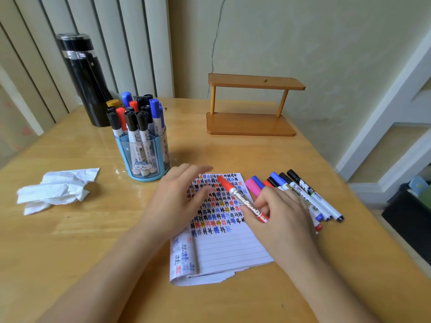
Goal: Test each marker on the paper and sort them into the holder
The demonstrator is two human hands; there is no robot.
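Over the lined paper (233, 248), our right hand (279, 213) pinched a glossy red-capped marker (242, 199) lettered "WhiteBoard", while our left hand (177, 201) was open, fingers straight.

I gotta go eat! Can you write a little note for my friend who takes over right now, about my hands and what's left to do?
Left hand: open over the paper, holds nothing.
Right hand: grips the red marker above the paper; its cap looks on.
Holder: behind and left of the paper, with many markers in it.
Loose markers: a row lying right of the paper, partly under the right hand.
Done: the paper's upper part is full of test marks.
Left: test the red marker, put it in the holder, then do the loose markers.
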